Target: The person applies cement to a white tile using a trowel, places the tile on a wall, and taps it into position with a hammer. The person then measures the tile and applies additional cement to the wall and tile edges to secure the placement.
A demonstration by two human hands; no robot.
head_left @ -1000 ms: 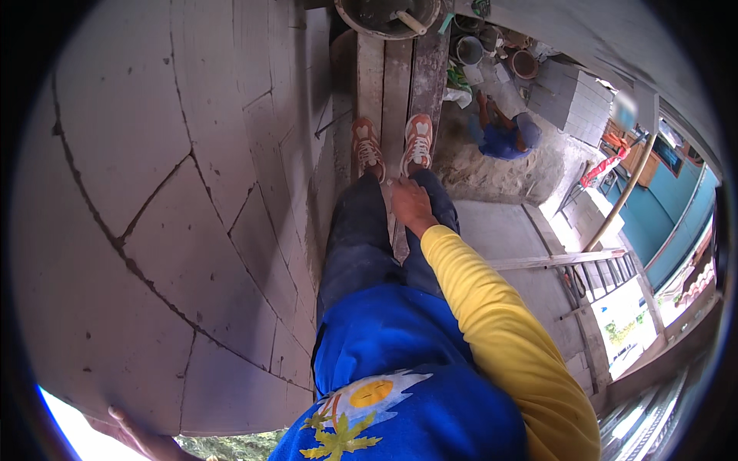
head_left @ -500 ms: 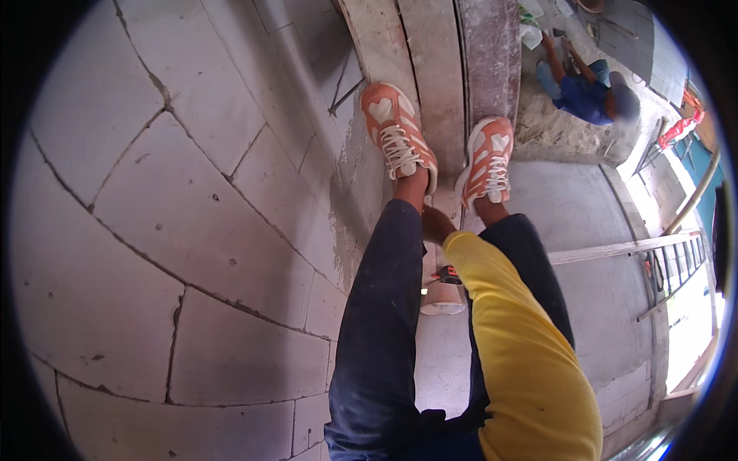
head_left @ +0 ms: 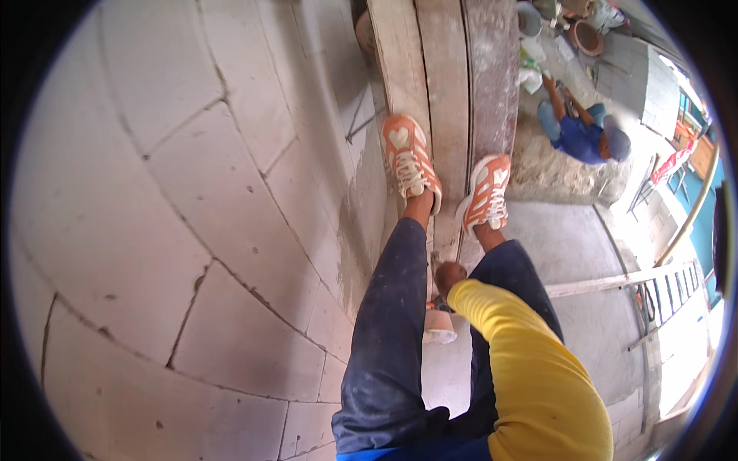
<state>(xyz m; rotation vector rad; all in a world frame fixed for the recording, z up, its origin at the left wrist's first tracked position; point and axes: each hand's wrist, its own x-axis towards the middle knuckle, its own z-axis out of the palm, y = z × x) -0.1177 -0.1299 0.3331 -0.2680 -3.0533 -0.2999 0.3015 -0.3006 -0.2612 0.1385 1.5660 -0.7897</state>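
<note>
My right hand [head_left: 450,275] reaches down between my legs, at the end of a yellow-sleeved arm [head_left: 523,346]. Its fingers look curled closed beside the near end of the wooden planks [head_left: 446,115]; what they hold, if anything, I cannot make out. Just below the hand a small dark and red object [head_left: 440,304] shows in part, over a pale bucket [head_left: 440,329]. I stand on the planks in an orange left shoe [head_left: 411,157] and an orange right shoe [head_left: 486,192]. My left hand is out of sight.
A wall of pale blocks [head_left: 231,230] rises close on my left. At the far right, lower down, a person in blue [head_left: 580,140] crouches by a sand heap [head_left: 546,173]. A wooden bar [head_left: 600,284] and a ladder [head_left: 673,292] lie to the right.
The view has tilted, so shoes and planks sit lower in the picture. My right hand, partly hidden behind my leg before, now shows more fully, with its fingers curled.
</note>
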